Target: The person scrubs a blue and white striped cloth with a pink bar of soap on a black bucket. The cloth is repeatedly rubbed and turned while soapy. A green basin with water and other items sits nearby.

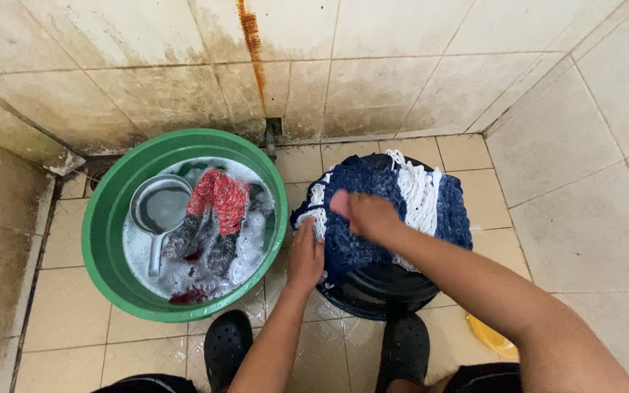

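A dark blue and white knitted cloth (pixel 431 200) lies spread over a black round stool or upturned bucket (pixel 380 287). My right hand (pixel 365 217) presses as a fist on the cloth's middle. At the cloth's left edge, my left hand (pixel 305 255) grips the fabric. To the left stands a green basin (pixel 103 225) of soapy water. In it are a red patterned garment (pixel 220 196) and a grey metal scoop (pixel 160 207).
My feet in black clogs (pixel 226 346) stand on the wet beige floor tiles. A yellow object (pixel 491 336) peeks out under my right arm. Stained tiled walls enclose the back and right; a drain pipe (pixel 272 138) sits at the wall base.
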